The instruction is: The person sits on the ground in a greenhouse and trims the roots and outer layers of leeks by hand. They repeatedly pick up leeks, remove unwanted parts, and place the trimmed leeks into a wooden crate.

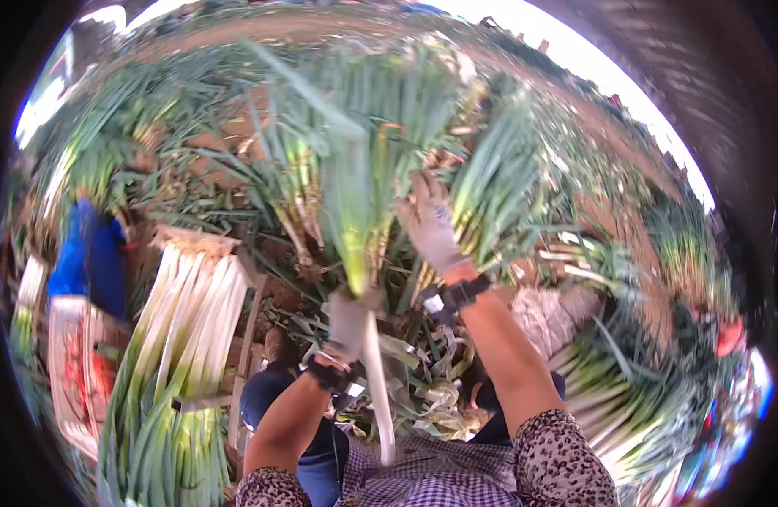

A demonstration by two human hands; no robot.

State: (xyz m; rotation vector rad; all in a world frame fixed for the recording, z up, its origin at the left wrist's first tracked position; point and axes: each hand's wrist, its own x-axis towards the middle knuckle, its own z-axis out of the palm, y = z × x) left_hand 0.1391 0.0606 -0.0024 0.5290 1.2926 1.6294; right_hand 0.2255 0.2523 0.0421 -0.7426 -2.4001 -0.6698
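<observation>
My left hand (348, 322), in a pale work glove, is closed around a large green onion (377, 393). Its white shank points down towards my lap, and its blurred green leaves fan upward, away from me. Farther out and to the right, my gloved right hand (430, 223) is held with its fingers apart and nothing visible in them. Beside it on the right stands a bunch of untrimmed green onions (500, 180), roots down. More onions with soil-covered roots (303, 215) stand behind the held one.
At left, trimmed onions (189, 304) lie piled in a wooden rack (244, 355), beside a pink plastic crate (68, 367) and a blue cloth or bag (88, 260). A woven sack (547, 317) and another onion pile (623, 393) lie at right. Peelings (439, 386) litter the ground between my legs.
</observation>
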